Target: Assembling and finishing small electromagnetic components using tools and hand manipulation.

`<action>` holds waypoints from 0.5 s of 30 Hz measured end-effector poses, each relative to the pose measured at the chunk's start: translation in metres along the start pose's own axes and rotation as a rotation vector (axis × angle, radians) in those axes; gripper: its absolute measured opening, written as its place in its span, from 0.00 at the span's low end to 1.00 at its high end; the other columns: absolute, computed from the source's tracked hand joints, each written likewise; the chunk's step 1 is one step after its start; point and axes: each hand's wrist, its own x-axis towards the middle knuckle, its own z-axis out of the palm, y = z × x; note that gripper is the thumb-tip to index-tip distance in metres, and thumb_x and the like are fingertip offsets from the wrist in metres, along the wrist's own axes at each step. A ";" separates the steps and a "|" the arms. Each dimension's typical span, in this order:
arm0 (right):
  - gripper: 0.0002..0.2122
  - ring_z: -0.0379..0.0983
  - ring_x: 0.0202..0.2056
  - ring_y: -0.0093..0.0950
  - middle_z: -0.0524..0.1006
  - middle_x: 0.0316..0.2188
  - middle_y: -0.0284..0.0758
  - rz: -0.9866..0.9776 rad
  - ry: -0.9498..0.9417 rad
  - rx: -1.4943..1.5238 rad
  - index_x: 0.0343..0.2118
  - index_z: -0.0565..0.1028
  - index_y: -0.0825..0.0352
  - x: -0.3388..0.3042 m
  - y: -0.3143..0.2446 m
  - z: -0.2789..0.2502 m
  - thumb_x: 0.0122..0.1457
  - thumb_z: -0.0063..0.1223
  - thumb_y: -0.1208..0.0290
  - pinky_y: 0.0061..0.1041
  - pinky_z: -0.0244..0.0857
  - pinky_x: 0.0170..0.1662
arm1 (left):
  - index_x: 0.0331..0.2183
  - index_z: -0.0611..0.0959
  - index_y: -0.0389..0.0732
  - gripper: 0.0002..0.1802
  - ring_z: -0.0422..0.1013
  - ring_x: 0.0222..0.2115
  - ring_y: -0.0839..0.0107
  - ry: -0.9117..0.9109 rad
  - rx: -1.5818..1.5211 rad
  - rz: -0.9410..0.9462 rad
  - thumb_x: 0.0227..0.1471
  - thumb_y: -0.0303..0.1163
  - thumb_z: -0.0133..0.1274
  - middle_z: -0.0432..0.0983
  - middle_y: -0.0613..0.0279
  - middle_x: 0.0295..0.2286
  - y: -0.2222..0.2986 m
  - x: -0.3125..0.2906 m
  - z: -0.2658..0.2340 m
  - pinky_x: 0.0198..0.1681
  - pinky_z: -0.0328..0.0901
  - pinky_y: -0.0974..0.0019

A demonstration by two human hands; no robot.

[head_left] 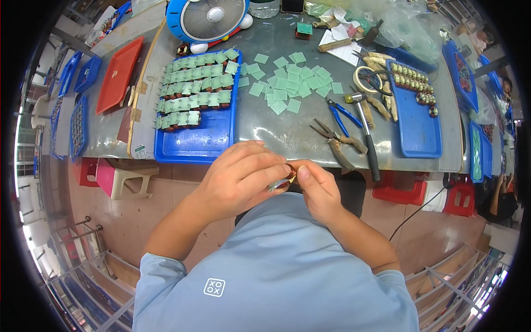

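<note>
Close to my body, just off the table's front edge, both hands are closed on one small copper-wound coil part (286, 180). My left hand (235, 176) covers its far and left side with bent fingers. My right hand (319, 191) pinches its right side between thumb and fingers. Much of the part is hidden by the fingers. Ahead on the table lies a loose pile of pale green square boards (293, 83). A blue tray (193, 146) to the left carries rows of coil parts topped with green boards (191, 102).
To the right lie blue-handled pliers (344, 117), worn-handled pliers (340, 144), a hammer (366, 130) and a tape roll (364, 80). Beyond them a second blue tray (417, 135) bears coil parts (412, 77). A blue fan (207, 21) stands at the back left.
</note>
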 end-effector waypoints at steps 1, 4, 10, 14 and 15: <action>0.18 0.74 0.44 0.22 0.79 0.43 0.36 -0.003 0.004 -0.005 0.51 0.74 0.76 0.000 0.001 -0.001 0.75 0.40 0.64 0.24 0.68 0.51 | 0.40 0.85 0.42 0.23 0.76 0.40 0.61 -0.003 0.024 0.011 0.37 0.30 0.73 0.81 0.63 0.39 0.000 0.000 0.000 0.49 0.72 0.55; 0.17 0.74 0.44 0.22 0.79 0.42 0.35 -0.006 0.002 -0.004 0.51 0.74 0.75 0.000 0.000 0.000 0.75 0.40 0.64 0.24 0.67 0.51 | 0.40 0.84 0.43 0.25 0.76 0.41 0.62 -0.001 0.051 0.025 0.37 0.31 0.75 0.81 0.64 0.39 0.000 0.000 0.000 0.51 0.72 0.55; 0.17 0.74 0.44 0.21 0.79 0.42 0.35 -0.009 0.005 -0.002 0.51 0.74 0.75 0.002 0.001 0.001 0.75 0.40 0.65 0.24 0.67 0.50 | 0.40 0.84 0.44 0.25 0.76 0.41 0.63 0.004 0.046 0.029 0.37 0.31 0.75 0.81 0.65 0.39 -0.002 0.000 -0.001 0.51 0.72 0.55; 0.17 0.75 0.42 0.21 0.79 0.41 0.35 0.017 0.005 0.006 0.51 0.74 0.75 0.006 0.003 0.003 0.75 0.40 0.65 0.23 0.68 0.49 | 0.40 0.84 0.43 0.24 0.76 0.42 0.61 -0.013 0.058 -0.005 0.37 0.32 0.74 0.81 0.65 0.40 -0.001 -0.004 -0.005 0.52 0.70 0.53; 0.17 0.75 0.42 0.21 0.79 0.41 0.35 0.016 -0.010 0.012 0.51 0.74 0.75 0.006 0.002 0.004 0.75 0.40 0.65 0.23 0.68 0.49 | 0.40 0.84 0.43 0.24 0.76 0.42 0.61 -0.013 0.073 -0.010 0.37 0.32 0.74 0.81 0.65 0.40 -0.001 -0.005 -0.007 0.52 0.70 0.53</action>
